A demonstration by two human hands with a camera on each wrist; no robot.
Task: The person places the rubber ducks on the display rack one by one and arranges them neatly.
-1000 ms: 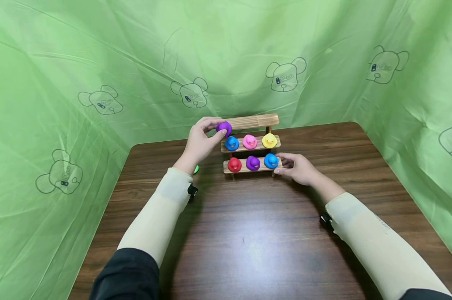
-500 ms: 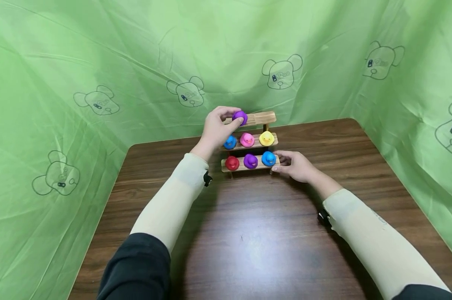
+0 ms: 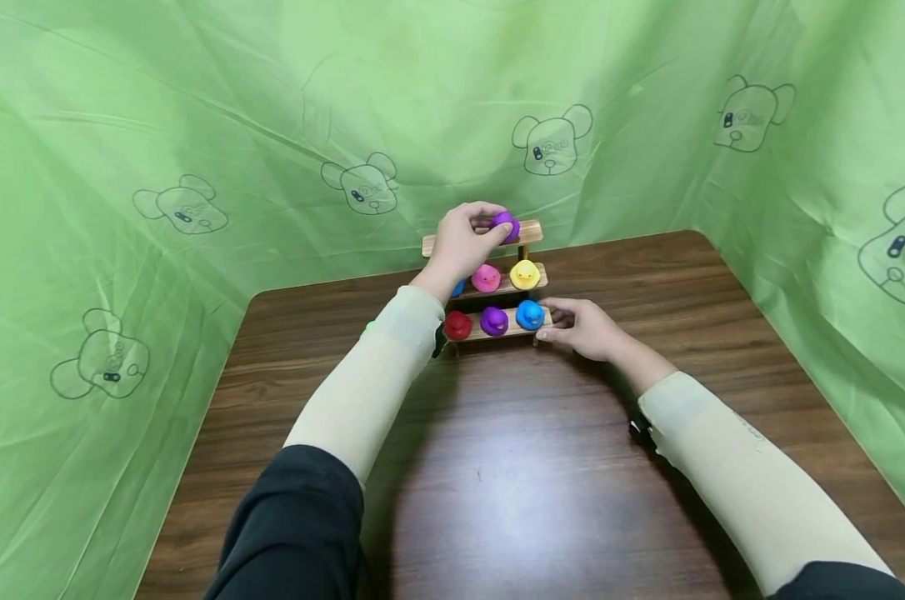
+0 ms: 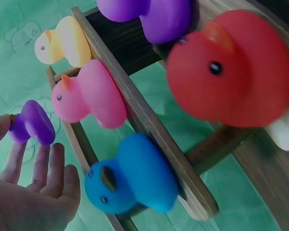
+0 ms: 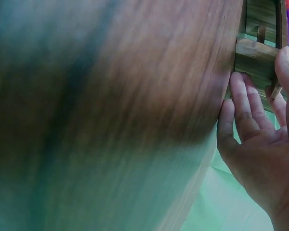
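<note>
My left hand [image 3: 462, 243] pinches a purple rubber duck [image 3: 506, 226] between thumb and fingers, right at the top step of a three-tier wooden rack [image 3: 531, 232]. On the middle step are a pink duck [image 3: 486, 278], a yellow duck [image 3: 525, 274] and a blue duck [image 4: 147, 173], which my left wrist partly covers in the head view. The lowest step carries a red duck [image 3: 458, 326], a second purple duck [image 3: 494, 321] and another blue duck [image 3: 530, 315]. At the right end of that step, my right hand [image 3: 589, 331] grips the rack, thumb in front and fingers behind.
The rack stands near the back edge of a dark wooden table [image 3: 512, 467]. A green curtain [image 3: 452, 100] printed with bear heads hangs behind and at both sides. Something small and green [image 3: 369, 326] peeks out beside my left forearm.
My left hand has carried the purple duck rightward and up, from the rack's left end to the right part of the top step. The right hand has kept its grip on the rack.
</note>
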